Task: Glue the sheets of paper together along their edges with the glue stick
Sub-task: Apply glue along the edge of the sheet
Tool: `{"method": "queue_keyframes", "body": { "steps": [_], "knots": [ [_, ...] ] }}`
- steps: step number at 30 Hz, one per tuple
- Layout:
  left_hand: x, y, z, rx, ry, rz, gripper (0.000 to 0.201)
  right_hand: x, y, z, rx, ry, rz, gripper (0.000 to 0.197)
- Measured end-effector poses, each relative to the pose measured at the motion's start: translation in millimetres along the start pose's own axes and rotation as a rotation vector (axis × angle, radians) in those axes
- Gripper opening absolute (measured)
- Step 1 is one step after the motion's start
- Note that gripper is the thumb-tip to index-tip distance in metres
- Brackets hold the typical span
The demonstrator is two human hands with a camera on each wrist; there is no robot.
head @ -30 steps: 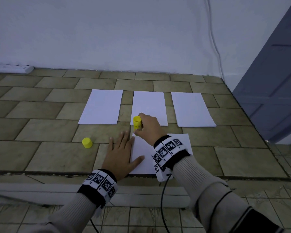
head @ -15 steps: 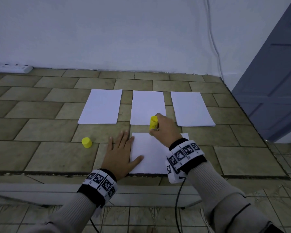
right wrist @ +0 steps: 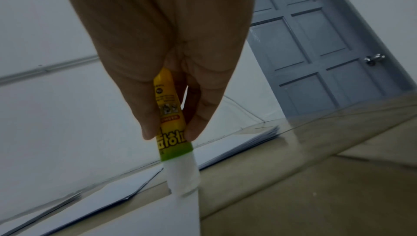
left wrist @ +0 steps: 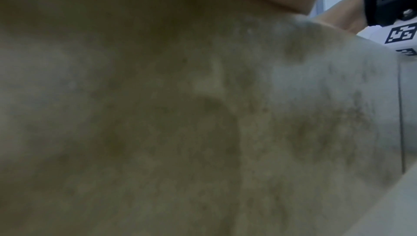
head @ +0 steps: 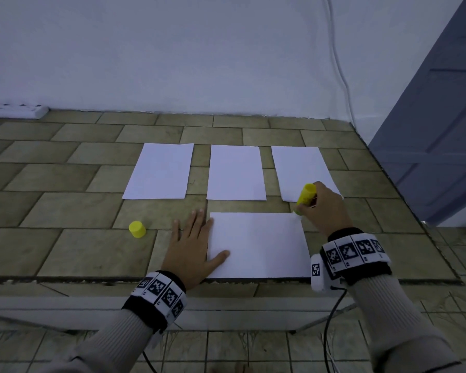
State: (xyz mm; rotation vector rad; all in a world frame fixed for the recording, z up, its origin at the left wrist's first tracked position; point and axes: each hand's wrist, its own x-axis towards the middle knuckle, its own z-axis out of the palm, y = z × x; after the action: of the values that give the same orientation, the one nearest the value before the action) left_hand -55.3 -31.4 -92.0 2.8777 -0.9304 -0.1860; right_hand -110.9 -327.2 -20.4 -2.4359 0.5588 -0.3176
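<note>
Glue stick (head: pixel 306 194) shifted right, pinched.

on the yellow glue stick (right wrist: pixel 170 115), large black korean characters are printed above its green band; they are cut off and not fully readable. small print and a red label higher on the tube are too blurred to be read. no other text is legible.

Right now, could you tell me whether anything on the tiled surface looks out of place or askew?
Nothing stands out. The three far sheets lie flat in a row, the near sheet lies flat, and the yellow cap stands apart left of it, simply off the glue stick.
</note>
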Motion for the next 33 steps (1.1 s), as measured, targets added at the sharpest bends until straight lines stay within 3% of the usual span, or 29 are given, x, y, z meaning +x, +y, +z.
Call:
{"method": "queue_keyframes", "body": {
  "steps": [4, 9, 16, 22, 27, 33],
  "knots": [
    [-1, 0, -1, 0.018, 0.002, -0.003, 0.12, -12, -22, 7, 0.128, 0.014, -0.028, 0.026],
    [-1, 1, -2, 0.0, 0.011, 0.0, 0.124, -41, -73, 39, 0.356, -0.217, -0.235, 0.018],
    [0, -3, 5, -0.033, 0.038, 0.022, 0.122, -46, -107, 81, 0.201, -0.34, -0.347, 0.024],
    [0, -2, 4, -0.031, 0.028, 0.011, 0.123, -45, -100, 83, 0.134, -0.332, -0.387, 0.02],
    [-2, 1, -1, -0.016, 0.012, -0.009, 0.13, -47, -72, 60, 0.135, -0.312, -0.33, 0.018],
    [-2, 1, -3, 0.013, -0.016, -0.008, 0.129, -48, -20, 23, 0.178, -0.107, -0.254, 0.012]
  ]
}}
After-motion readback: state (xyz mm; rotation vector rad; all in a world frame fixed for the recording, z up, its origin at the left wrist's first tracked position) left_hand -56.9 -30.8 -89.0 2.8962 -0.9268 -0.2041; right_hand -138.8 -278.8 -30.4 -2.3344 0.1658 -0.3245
